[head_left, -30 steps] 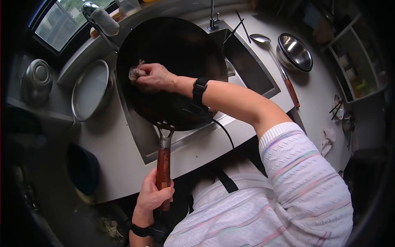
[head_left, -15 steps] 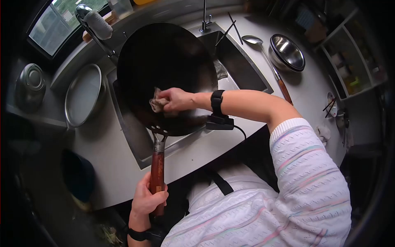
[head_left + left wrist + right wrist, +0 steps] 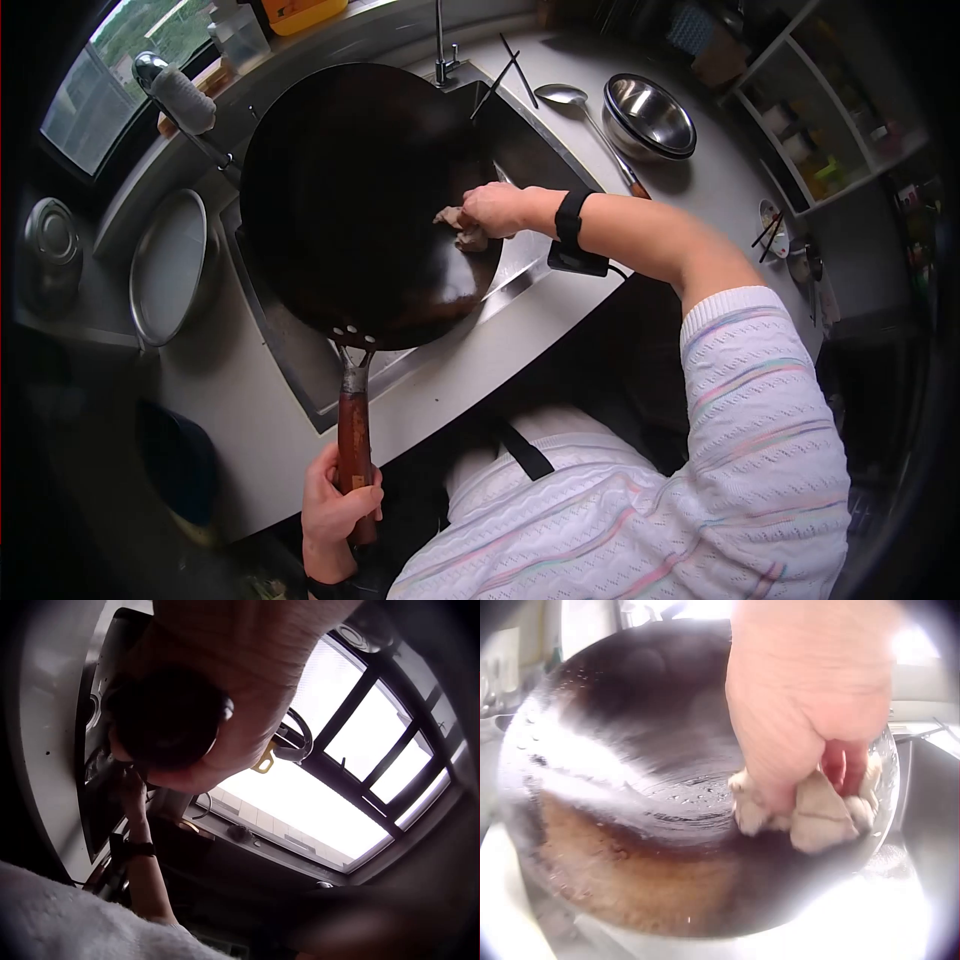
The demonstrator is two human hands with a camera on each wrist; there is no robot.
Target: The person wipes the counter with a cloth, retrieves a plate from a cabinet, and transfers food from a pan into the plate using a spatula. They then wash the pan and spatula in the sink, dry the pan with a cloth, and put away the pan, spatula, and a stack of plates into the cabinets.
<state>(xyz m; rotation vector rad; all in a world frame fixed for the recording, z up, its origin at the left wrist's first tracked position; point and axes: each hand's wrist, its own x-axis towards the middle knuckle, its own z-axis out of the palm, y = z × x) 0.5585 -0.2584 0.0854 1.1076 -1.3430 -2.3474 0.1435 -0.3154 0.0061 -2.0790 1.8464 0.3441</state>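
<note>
A large dark wok (image 3: 360, 210) is held over the sink, its inside facing up with wet streaks in the right wrist view. My left hand (image 3: 335, 505) grips its brown wooden handle (image 3: 354, 430) near the end; in the left wrist view the round handle end (image 3: 172, 720) pokes out of the fist. A crumpled beige cloth (image 3: 817, 817) is bunched under the fingers of my right hand (image 3: 495, 210). The cloth lies against the wok's inner wall near its right rim, and the fingertips are partly hidden in its folds.
A double sink (image 3: 545, 200) lies below the wok, with a cloth-wrapped faucet (image 3: 180, 100) at the left. Chopsticks (image 3: 515, 65), a ladle (image 3: 562, 95) and stacked metal bowls (image 3: 650, 115) are on the right counter. A metal basin (image 3: 170, 265) leans at the left.
My right hand has carried the cloth across the wok from the left side to the right rim. The left hand keeps its grip on the handle, and the head view has shifted.
</note>
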